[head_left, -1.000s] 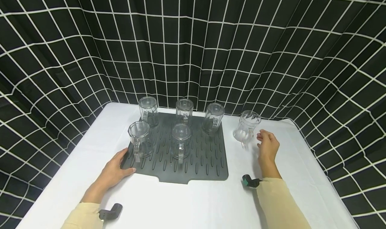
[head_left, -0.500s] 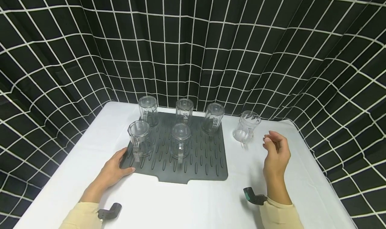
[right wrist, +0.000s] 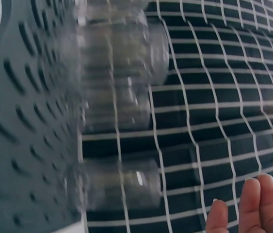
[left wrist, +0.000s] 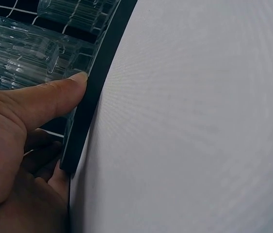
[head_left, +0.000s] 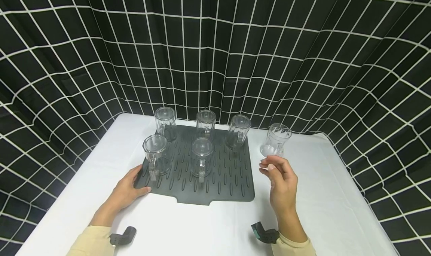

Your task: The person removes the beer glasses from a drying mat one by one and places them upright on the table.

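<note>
A grey ribbed drying mat [head_left: 229, 181] lies on the white table with several clear glass mugs on it. My left hand [head_left: 124, 192] holds its front left corner, thumb along the front edge and fingers at the left side. In the left wrist view, the thumb [left wrist: 54, 99] presses on the mat's dark edge [left wrist: 95, 82]. The front left mug [head_left: 157, 155] stands close to that hand. My right hand [head_left: 282, 181] hovers right of the mat with loosely bent fingers and holds nothing. Just beyond its fingertips stands another clear glass mug [head_left: 277, 136], its lower part overlapped by the hand.
Three mugs stand along the mat's back, including a back left mug [head_left: 165, 123] and a back right mug [head_left: 238, 130]. A front middle mug [head_left: 202, 155] has its handle toward me. A black cloth with white grid lines [head_left: 215, 54] surrounds the table's back and sides.
My right hand drew back to the right from beside the lone mug, then swung left to in front of it. The left hand and all the mugs stay in place.
</note>
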A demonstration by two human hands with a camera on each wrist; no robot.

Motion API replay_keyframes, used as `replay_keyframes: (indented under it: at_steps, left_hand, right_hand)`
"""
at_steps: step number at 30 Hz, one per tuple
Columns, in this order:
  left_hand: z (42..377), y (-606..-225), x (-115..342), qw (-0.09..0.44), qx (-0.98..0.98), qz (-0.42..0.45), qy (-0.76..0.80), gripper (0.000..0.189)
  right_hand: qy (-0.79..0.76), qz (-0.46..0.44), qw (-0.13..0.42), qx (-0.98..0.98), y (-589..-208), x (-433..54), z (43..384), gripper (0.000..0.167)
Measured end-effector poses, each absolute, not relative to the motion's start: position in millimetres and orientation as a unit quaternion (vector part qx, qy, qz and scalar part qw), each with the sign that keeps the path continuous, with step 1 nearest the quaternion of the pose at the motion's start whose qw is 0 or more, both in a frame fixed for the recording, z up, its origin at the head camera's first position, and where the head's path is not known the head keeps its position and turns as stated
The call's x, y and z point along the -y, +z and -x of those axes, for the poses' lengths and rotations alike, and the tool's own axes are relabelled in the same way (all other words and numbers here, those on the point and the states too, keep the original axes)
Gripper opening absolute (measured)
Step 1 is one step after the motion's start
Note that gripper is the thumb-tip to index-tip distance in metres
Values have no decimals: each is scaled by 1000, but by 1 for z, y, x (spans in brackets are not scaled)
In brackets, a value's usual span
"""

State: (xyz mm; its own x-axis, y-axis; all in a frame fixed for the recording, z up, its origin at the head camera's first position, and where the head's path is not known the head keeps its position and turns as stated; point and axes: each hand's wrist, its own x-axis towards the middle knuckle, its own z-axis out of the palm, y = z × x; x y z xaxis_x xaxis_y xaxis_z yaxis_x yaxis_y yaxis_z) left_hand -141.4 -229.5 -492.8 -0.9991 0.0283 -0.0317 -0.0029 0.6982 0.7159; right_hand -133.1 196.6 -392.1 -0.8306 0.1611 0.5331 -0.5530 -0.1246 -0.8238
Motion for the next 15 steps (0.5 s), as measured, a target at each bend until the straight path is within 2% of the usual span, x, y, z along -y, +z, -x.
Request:
replay_keyframes:
  at_steps: [5, 15]
  left_hand:
    - [141, -493, 229, 25, -920, -4, 390, 93]
    - [142, -494, 229, 19, -921, -7, 390, 93]
  right_hand:
    - [728, -176, 204, 630, -398, -176, 133, 21]
    - [737, -155, 146, 641, -408, -147, 141, 22]
